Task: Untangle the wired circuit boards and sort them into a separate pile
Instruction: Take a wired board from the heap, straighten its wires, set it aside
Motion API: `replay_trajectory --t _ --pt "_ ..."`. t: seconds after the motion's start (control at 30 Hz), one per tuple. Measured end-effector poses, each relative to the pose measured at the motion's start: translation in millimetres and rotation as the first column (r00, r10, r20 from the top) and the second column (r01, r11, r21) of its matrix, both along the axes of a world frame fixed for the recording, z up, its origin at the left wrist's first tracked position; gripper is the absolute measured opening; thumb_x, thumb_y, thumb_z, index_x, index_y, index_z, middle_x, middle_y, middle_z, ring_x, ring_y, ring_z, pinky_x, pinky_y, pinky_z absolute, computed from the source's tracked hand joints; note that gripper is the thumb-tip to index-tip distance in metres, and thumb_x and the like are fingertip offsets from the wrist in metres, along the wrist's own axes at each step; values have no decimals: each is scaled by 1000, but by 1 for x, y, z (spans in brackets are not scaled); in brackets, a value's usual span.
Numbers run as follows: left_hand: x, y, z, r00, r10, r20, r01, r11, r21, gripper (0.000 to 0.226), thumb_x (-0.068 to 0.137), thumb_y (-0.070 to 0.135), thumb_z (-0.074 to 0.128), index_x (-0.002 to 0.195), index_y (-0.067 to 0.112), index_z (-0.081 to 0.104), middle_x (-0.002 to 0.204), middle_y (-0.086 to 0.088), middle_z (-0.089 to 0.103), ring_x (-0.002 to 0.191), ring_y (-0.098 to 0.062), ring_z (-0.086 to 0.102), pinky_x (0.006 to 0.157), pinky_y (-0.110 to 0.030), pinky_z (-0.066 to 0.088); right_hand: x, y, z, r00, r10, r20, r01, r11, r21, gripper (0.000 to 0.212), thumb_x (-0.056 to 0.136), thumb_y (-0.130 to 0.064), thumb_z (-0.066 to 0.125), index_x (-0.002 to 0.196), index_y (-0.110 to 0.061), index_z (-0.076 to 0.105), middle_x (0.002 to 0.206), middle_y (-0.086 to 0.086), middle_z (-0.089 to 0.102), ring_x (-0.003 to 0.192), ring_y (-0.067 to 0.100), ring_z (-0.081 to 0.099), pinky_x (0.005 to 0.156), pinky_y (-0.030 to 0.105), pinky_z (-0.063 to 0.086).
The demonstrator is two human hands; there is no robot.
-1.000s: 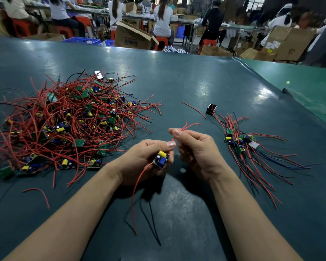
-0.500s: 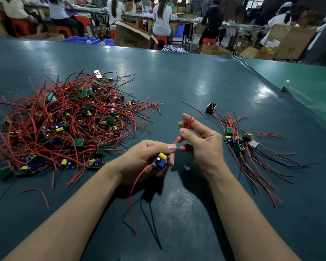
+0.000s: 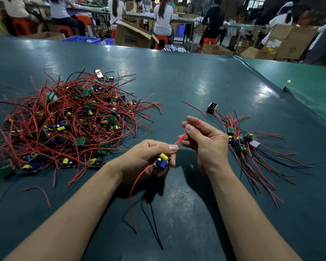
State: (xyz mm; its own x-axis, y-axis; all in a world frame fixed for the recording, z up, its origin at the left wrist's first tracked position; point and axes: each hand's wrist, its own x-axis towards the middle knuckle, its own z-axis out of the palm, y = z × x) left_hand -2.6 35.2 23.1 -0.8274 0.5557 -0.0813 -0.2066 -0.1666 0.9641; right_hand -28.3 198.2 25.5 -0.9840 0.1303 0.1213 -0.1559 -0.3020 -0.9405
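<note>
A big tangled pile of circuit boards (image 3: 68,119) with red and black wires covers the left of the dark green table (image 3: 186,78). A smaller sorted pile (image 3: 241,142) lies to the right, its wires fanned out toward me. My left hand (image 3: 145,159) grips one small circuit board (image 3: 163,162) with a yellow and a blue part. One red wire and black wires hang down from it. My right hand (image 3: 205,142) pinches the board's other red wires (image 3: 181,139) between thumb and fingers, pulled taut up and to the right.
A small black part (image 3: 212,107) lies just beyond the sorted pile. Loose red wire pieces (image 3: 43,194) lie at the near left. Behind the table's far edge, people sit at benches among cardboard boxes (image 3: 132,34) and blue crates (image 3: 83,39).
My right hand has slid up along the red wires, away from the board, and moved a little right. The left hand keeps the board in the same place.
</note>
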Motion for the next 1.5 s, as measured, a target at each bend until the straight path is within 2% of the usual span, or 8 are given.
replay_trajectory --t 0.33,0.57,0.7,0.87,1.1,1.3,1.4,1.5 --pt "0 1 1 1000 -6 -5 6 1000 -1 33 88 21 57 61 4 64 47 -4 52 39 -14 43 43 -20 33 1 1 0 1000 -22 -17 23 1000 15 23 92 7 58 91 -11 71 76 0 75 53 16 67 48 19 52" --pt "1 1 0 990 130 -47 -129 991 32 35 91 27 60 63 7 66 47 -8 44 40 -16 40 44 -20 34 -5 5 3 973 -12 230 55 982 -179 33 98 -40 52 107 -8 56 95 15 70 56 23 70 42 23 51" --pt "-1 2 0 976 218 -31 -215 974 78 35 88 31 56 63 8 67 53 -7 43 44 -16 40 46 -19 36 -2 5 2 929 167 330 -172 985 -15 53 88 -55 55 105 -5 63 65 4 65 42 10 57 33 16 36" --pt "0 2 1 989 134 -60 -132 991 34 34 88 28 56 65 6 68 61 0 58 47 -7 47 45 -15 38 8 1 0 810 525 261 -544 839 3 34 77 -38 67 93 -9 75 55 -2 52 38 1 38 32 10 25" --pt "-1 1 3 994 95 -46 -97 995 -26 33 89 27 61 63 7 67 48 -2 45 40 -11 40 42 -17 35 1 3 0 932 277 234 -274 961 -45 17 83 -24 71 72 -12 78 52 -6 47 38 2 35 32 12 24" --pt "3 1 4 990 130 -47 -130 992 6 33 85 26 62 59 6 68 47 -4 41 39 -12 35 41 -18 31 -13 17 1 960 20 280 72 946 -315 20 97 -22 57 85 -9 64 60 -1 48 38 2 41 32 12 25" --pt "2 4 3 959 280 -51 -276 958 74 32 86 33 66 63 12 72 48 1 45 40 -9 36 40 -17 33 -7 15 3 915 198 352 -172 980 -103 39 94 -47 54 86 -9 62 58 0 54 35 5 43 28 13 22" --pt "0 7 -1 873 444 -204 -435 896 88 32 86 33 58 67 12 72 52 3 59 40 -7 46 40 -17 39 8 -1 1 755 532 384 -601 795 80 54 79 -61 58 92 -9 65 69 6 63 38 9 50 29 12 25"
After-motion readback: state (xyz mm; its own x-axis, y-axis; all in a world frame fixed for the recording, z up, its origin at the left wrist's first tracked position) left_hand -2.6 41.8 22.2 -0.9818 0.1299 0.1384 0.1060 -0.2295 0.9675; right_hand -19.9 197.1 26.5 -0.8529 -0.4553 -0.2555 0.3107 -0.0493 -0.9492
